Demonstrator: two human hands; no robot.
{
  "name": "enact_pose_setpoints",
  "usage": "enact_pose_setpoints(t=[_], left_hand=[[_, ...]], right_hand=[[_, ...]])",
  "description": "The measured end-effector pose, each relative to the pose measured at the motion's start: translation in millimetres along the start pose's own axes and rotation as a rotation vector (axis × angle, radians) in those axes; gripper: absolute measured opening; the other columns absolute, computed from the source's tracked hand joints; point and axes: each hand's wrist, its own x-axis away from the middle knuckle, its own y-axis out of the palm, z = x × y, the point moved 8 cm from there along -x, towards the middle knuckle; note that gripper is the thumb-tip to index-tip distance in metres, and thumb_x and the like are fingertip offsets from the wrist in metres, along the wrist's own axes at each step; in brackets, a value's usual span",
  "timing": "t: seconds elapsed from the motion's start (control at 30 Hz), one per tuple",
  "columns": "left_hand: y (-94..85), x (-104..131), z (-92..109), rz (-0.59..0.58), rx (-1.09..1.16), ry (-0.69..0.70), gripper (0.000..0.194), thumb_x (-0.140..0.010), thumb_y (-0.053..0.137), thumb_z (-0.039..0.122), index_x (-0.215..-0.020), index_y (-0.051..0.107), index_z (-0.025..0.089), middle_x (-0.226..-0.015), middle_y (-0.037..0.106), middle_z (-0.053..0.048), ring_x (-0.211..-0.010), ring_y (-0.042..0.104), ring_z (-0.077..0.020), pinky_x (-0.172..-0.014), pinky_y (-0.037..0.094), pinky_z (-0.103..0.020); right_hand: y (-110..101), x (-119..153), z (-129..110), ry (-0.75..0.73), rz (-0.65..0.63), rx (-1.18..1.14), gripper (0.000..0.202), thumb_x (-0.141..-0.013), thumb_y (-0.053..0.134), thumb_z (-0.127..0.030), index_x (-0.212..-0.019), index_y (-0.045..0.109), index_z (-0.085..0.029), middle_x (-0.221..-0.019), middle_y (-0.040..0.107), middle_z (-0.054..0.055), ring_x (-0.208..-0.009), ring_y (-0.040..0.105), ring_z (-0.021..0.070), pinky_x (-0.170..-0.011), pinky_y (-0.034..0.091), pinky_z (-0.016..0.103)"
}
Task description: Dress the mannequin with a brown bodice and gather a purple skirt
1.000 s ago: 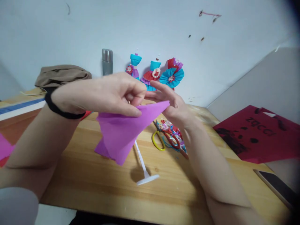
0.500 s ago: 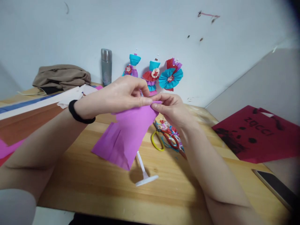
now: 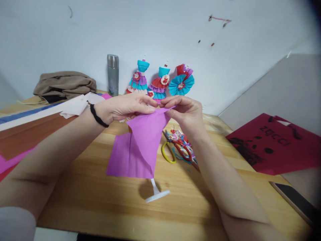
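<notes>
A sheet of purple crepe paper point(image 3: 142, 144) hangs from my fingers over the wooden table. My left hand point(image 3: 130, 106) pinches its top edge between thumb and fingers. At the upper right corner, my right hand point(image 3: 187, 108) grips the gathered edge. Below the sheet's lower edge shows a white stand point(image 3: 156, 193) with a round foot; whatever part sits higher is hidden behind the paper. Behind my hands stand small dress forms in paper dresses, one with a turquoise top point(image 3: 143, 65), another point(image 3: 164, 71), and one with a pleated turquoise fan point(image 3: 181, 85).
Yellow and red-handled scissors point(image 3: 168, 152) lie beside paper scraps point(image 3: 179, 136). Large paper sheets point(image 3: 37, 134) cover the left side. A flask point(image 3: 113, 75) and brown cloth point(image 3: 65, 85) stand at the back. A red bag point(image 3: 273, 144) and phone point(image 3: 294, 201) are at the right.
My left hand has shifted down and left along the paper's top edge. The sheet's lower left corner has swung right, and its front layer now hangs as a curved fold.
</notes>
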Motion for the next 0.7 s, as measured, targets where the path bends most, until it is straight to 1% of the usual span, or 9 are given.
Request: enact_pose_setpoints(t=[0.1,0.17,0.23,0.3,0.37,0.47,0.53,0.6,0.7], left_hand=[[9.5,1,1,-0.152,-0.037,0.017,0.036,-0.073,0.075,0.026,-0.108,0.072,0.019,-0.082,0.068,-0.001,-0.08,0.066,-0.016,-0.067,0.047,-0.022],[7.7,3,4,-0.121,-0.083,0.01,0.041,-0.071,0.074,0.022,-0.113,0.07,0.019,-0.083,0.068,-0.001,-0.081,0.065,-0.017,-0.068,0.046,-0.023],[6.9,6,7,-0.078,-0.142,-0.03,0.043,-0.07,0.074,0.019,-0.113,0.071,0.017,-0.083,0.068,-0.002,-0.082,0.066,-0.019,-0.069,0.046,-0.023],[7.7,8,8,-0.05,-0.182,-0.065,0.042,-0.07,0.073,0.016,-0.111,0.071,0.014,-0.08,0.067,-0.002,-0.081,0.066,-0.0206,-0.07,0.045,-0.025],[7.5,7,9,-0.023,-0.192,-0.061,0.04,-0.07,0.073,0.016,-0.11,0.072,0.012,-0.076,0.066,-0.002,-0.08,0.067,-0.0216,-0.071,0.045,-0.026],[2.2,5,11,0.026,-0.215,-0.006,0.03,-0.073,0.072,0.02,-0.102,0.073,0.012,-0.078,0.067,-0.003,-0.081,0.066,-0.021,-0.072,0.045,-0.026],[-0.5,3,11,0.025,-0.252,0.02,0.021,-0.076,0.071,0.025,-0.092,0.073,0.013,-0.081,0.067,-0.004,-0.078,0.063,-0.0187,-0.069,0.043,-0.025],[-0.6,1,7,-0.015,-0.275,-0.004,0.014,-0.076,0.072,0.028,-0.077,0.07,0.014,-0.073,0.064,-0.002,-0.067,0.059,-0.0148,-0.062,0.039,-0.024],[-1.0,0,-1,-0.046,-0.238,-0.093,0.022,-0.07,0.075,0.024,-0.058,0.059,0.015,-0.054,0.052,0.002,-0.049,0.045,-0.0086,-0.051,0.032,-0.023]], right_hand=[[3,0,9,0.095,-0.112,-0.109,0.034,-0.073,0.073,-0.037,-0.104,0.065,-0.026,-0.124,0.066,0.004,-0.113,0.064,0.0242,-0.093,0.053,0.037],[3,0,22,0.22,-0.149,-0.174,0.048,-0.078,0.066,-0.048,-0.122,0.059,-0.029,-0.135,0.061,0.004,-0.117,0.062,0.0245,-0.089,0.054,0.037],[3,2,37,0.335,-0.154,-0.184,0.053,-0.079,0.063,-0.053,-0.126,0.057,-0.029,-0.133,0.062,0.005,-0.115,0.063,0.0235,-0.085,0.055,0.035],[5,3,49,0.413,-0.164,-0.181,0.051,-0.073,0.072,-0.047,-0.118,0.062,-0.026,-0.12,0.069,0.005,-0.105,0.066,0.0217,-0.081,0.055,0.032],[9,4,57,0.462,-0.18,-0.194,0.039,-0.064,0.079,-0.038,-0.097,0.069,-0.021,-0.097,0.074,0.004,-0.087,0.068,0.019,-0.077,0.055,0.031],[8,3,62,0.473,-0.108,-0.231,0.024,-0.056,0.081,-0.032,-0.071,0.067,-0.018,-0.072,0.07,0.001,-0.065,0.063,0.0142,-0.07,0.054,0.03],[2,0,62,0.446,-0.025,-0.244,0.023,-0.056,0.08,-0.031,-0.068,0.066,-0.018,-0.067,0.067,-0.001,-0.06,0.06,0.0124,-0.066,0.053,0.029],[-5,-2,62,0.421,0.041,-0.244,0.023,-0.057,0.079,-0.032,-0.069,0.065,-0.019,-0.065,0.065,-0.002,-0.058,0.058,0.0119,-0.063,0.052,0.029],[-13,-4,65,0.407,0.106,-0.234,0.024,-0.056,0.078,-0.033,-0.071,0.064,-0.019,-0.065,0.064,-0.002,-0.057,0.057,0.0116,-0.059,0.051,0.027]])
